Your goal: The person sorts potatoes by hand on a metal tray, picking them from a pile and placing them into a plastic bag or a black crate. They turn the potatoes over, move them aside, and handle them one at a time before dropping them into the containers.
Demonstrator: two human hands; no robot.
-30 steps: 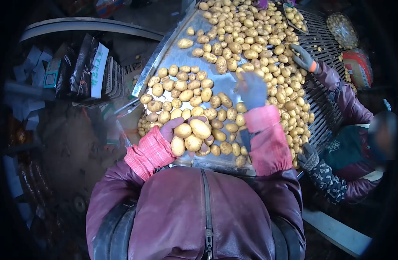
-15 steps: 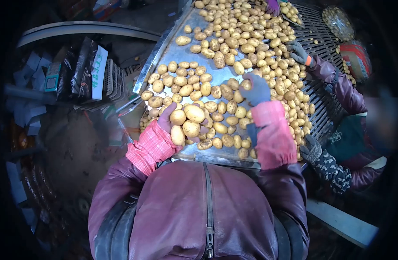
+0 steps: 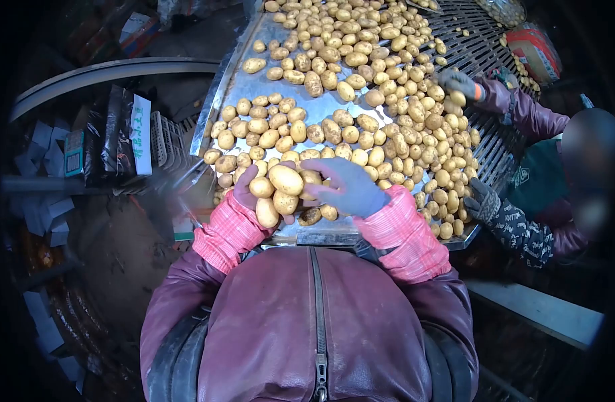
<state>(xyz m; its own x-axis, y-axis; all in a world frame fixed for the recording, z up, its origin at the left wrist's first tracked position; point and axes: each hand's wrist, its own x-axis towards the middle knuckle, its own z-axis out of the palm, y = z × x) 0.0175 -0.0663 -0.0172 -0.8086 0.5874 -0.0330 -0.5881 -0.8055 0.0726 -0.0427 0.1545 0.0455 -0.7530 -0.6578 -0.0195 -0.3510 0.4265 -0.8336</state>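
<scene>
Several potatoes (image 3: 285,179) lie heaped in my gloved left hand (image 3: 244,190), its fingers curled round them just above the near edge of the metal sorting table (image 3: 235,95). From the right, my gloved right hand (image 3: 352,187) reaches to this heap, with its thumb and fingers round a potato (image 3: 311,182) at the heap's side. The fingertips are partly hidden behind the potatoes. More loose potatoes (image 3: 270,124) are spread over the table just beyond both hands, and a dense mass of them (image 3: 415,127) covers its right side.
At the right, a co-worker's gloved hand (image 3: 460,86) holds a potato; their other gloved hand (image 3: 483,201) rests by the table edge. Slatted grating (image 3: 458,40) runs behind. A red sack (image 3: 534,52) stands far right. Left are a crate (image 3: 168,141) and a scale (image 3: 74,153).
My right hand has moved left and toward me, from over the table to the potatoes in my left hand. The view has shifted slightly. The co-worker's upper hand now has a potato.
</scene>
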